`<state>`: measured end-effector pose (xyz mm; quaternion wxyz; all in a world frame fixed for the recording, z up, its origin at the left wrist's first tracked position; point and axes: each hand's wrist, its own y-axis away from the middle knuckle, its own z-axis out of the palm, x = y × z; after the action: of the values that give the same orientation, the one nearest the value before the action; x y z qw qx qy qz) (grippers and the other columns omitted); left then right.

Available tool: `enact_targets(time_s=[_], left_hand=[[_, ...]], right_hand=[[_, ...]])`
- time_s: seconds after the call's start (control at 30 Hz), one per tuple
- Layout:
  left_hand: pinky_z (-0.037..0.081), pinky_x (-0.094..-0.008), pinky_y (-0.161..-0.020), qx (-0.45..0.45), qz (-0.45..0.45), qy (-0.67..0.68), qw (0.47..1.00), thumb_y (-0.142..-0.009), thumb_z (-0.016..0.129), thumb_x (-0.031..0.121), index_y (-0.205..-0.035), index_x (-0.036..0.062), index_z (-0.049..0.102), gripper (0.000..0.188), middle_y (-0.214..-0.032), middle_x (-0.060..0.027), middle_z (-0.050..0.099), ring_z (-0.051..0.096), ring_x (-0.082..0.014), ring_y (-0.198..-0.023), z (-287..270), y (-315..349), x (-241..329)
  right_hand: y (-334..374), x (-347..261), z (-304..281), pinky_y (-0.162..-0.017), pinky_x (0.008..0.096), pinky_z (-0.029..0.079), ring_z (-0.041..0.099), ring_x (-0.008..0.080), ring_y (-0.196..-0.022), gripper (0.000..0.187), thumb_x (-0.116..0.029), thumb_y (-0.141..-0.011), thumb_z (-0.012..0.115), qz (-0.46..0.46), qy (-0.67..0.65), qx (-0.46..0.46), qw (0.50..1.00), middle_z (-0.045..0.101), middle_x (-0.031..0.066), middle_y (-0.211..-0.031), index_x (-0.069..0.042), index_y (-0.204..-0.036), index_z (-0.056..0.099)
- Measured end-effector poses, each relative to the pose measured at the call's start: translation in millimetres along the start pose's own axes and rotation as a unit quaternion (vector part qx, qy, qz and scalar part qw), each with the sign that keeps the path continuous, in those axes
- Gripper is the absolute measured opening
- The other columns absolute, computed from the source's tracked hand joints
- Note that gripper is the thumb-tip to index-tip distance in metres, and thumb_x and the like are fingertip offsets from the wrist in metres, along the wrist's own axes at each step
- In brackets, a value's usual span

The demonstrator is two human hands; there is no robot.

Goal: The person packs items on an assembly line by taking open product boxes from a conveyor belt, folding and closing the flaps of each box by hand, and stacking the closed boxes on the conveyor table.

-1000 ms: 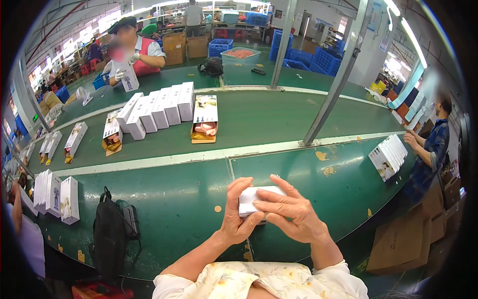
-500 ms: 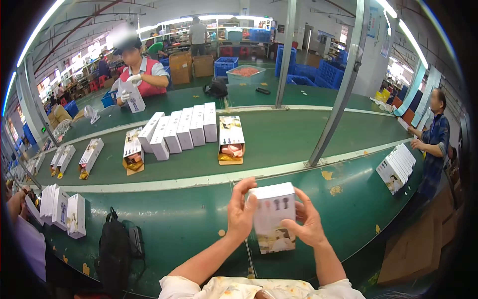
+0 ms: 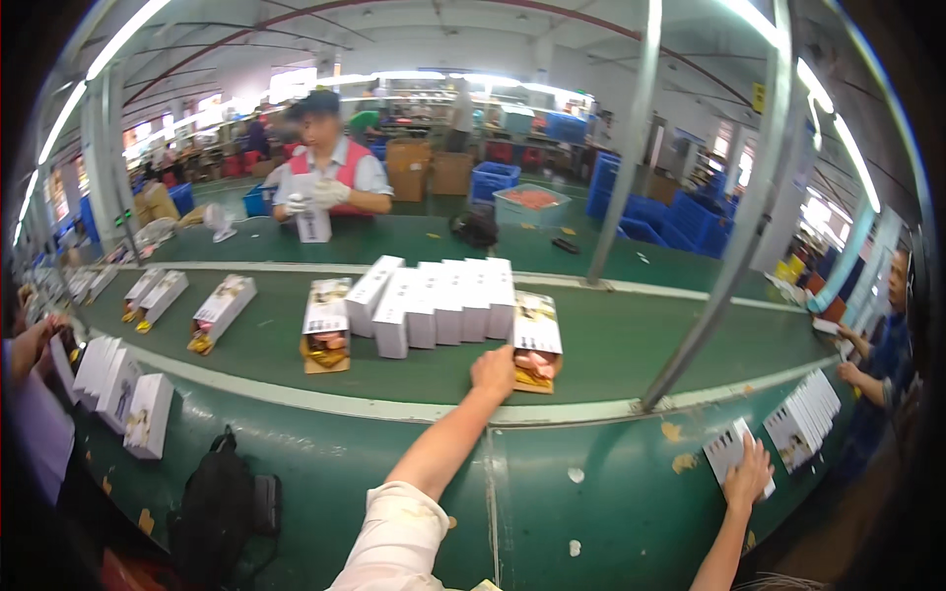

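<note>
On the belt ahead, my left hand (image 3: 493, 372) reaches to the near left edge of an open printed box (image 3: 535, 330), its fingers curled against it. Pink and gold-wrapped contents show at that box's near end. Just left of it leans a row of several closed white boxes (image 3: 448, 305). Far to the right, my right hand (image 3: 749, 475) is on a closed white printed box (image 3: 725, 448), gripping it on the green table. Beside that box stands a tight row of similar boxes (image 3: 803, 419).
More open boxes (image 3: 327, 325) lie along the belt to the left. A black bag (image 3: 212, 502) and a group of white boxes (image 3: 148, 419) sit on the near left table. A metal post (image 3: 724, 295) rises from the rail. Co-workers are across the belt and at both sides.
The box that was between both hands is now at the right under my right hand. My left hand has moved forward to the open box on the belt. The view has shifted.
</note>
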<state>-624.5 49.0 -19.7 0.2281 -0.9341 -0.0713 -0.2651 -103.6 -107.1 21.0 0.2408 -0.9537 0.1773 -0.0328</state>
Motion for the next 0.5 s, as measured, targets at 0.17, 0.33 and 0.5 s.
enact_targets(time_s=[0.17, 0.33, 0.5], left_hand=[[0.056, -0.0531, -0.083, -0.018, 0.044, 0.015, 0.999, -0.090, 0.056, 0.012, -0.106, 0.0112, 0.071, 0.022, -0.100, -0.0211, 0.073, 0.070, -0.0438, -0.097, -80, 15, 12], [0.056, -0.0446, -0.081, -0.079, 0.193, -0.071, 0.976, -0.087, 0.061, 0.014, -0.108, 0.0201, 0.074, 0.025, -0.101, -0.0115, 0.075, 0.071, -0.0340, -0.097, -210, 38, 35], [0.046, -0.0461, -0.101, -0.138, 0.361, -0.158, 0.909, -0.080, 0.066, 0.013, -0.105, 0.0225, 0.073, 0.027, -0.097, -0.0041, 0.076, 0.070, -0.0241, -0.100, -324, 90, 63]], right_hand=[[51, -66, -11, -0.117, 0.0644, 0.024, 0.033, 0.0430, -0.146, 0.090, -0.008, -0.076, 0.078, -0.033, -0.110, 0.048, 0.992, 0.034, 0.0173, -0.161, -0.024, -0.155, 0.040], [112, -166, -92, -0.117, 0.0452, 0.036, 0.044, 0.0450, -0.139, 0.073, -0.005, -0.076, 0.073, -0.212, -0.400, 0.011, 0.892, 0.050, 0.0270, -0.147, -0.008, -0.146, 0.051], [164, -243, -163, -0.117, 0.0418, 0.036, 0.045, 0.0360, -0.142, 0.088, -0.020, -0.074, 0.087, -0.330, -0.551, -0.052, 0.765, 0.047, 0.0240, -0.151, -0.004, -0.150, 0.045]])
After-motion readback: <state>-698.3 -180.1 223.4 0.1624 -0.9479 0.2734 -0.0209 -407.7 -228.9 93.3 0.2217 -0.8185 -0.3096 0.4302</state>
